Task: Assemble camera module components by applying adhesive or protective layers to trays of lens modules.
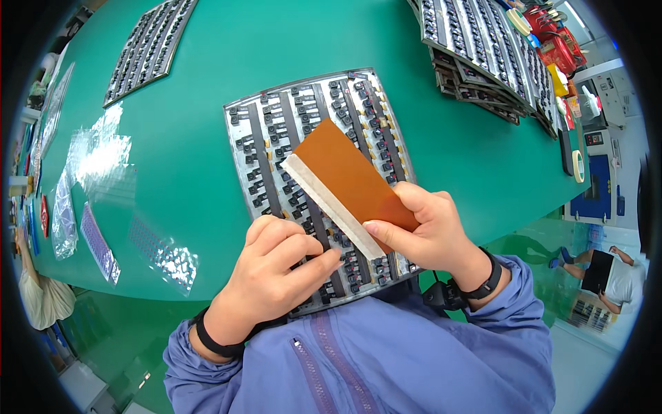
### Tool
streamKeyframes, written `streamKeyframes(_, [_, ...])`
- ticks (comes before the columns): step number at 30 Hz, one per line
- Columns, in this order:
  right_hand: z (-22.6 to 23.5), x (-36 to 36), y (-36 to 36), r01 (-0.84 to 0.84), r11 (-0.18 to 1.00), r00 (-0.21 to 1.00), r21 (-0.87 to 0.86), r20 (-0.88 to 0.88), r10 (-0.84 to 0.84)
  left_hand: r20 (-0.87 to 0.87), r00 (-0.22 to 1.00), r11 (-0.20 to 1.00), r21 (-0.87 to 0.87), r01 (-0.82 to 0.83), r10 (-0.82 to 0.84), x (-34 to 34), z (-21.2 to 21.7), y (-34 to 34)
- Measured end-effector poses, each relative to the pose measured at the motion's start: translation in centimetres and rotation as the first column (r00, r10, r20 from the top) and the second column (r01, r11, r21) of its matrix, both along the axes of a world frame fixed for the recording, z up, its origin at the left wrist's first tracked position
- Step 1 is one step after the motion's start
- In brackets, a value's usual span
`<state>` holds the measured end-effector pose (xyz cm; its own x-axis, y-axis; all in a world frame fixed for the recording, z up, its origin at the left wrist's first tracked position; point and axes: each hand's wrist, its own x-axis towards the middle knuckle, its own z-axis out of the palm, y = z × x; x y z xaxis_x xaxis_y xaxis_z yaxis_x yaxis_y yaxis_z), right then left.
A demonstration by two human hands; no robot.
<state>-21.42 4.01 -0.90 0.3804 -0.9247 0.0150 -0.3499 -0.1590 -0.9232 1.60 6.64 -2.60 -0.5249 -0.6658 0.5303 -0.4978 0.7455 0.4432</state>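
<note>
My right hand [434,231] grips an orange-brown rectangular sheet [352,169], thumb on top near its lower corner. A whitish strip [331,205] runs along the sheet's lower-left edge. The sheet is tilted over a flat tray [264,162] and covers part of it. On that tray, rows of small black modules [245,143] sit between dark grey bands. Left of the sheet's lower end, my left hand [276,269] is closed above the tray, thumb and fingertips drawn together. Whatever may be between those fingertips is too small or hidden to tell.
Similar trays are stacked [476,58] at the far right; another tray [148,52] lies far left. Clear plastic film [103,162] and purple dotted strips [100,245] lie on the left. Red bins [557,52] and a tape roll [578,165] line the right edge. Another person [624,276] is at right.
</note>
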Motion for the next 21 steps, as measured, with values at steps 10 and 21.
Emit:
streamKeyframes(10, [0.59,0.16,-0.43,-0.067,0.995,0.994,-0.069,-0.096,0.060,0.045,0.999,0.999,0.046,0.026,-0.028,-0.25,0.44,-0.30])
streamKeyframes(21, [0.38,0.51,-0.24,-0.024,1.000,0.998,0.017,-0.061,0.025,0.045,0.999,1.000,0.018,0.018,-0.019,-0.11,0.11,-0.04])
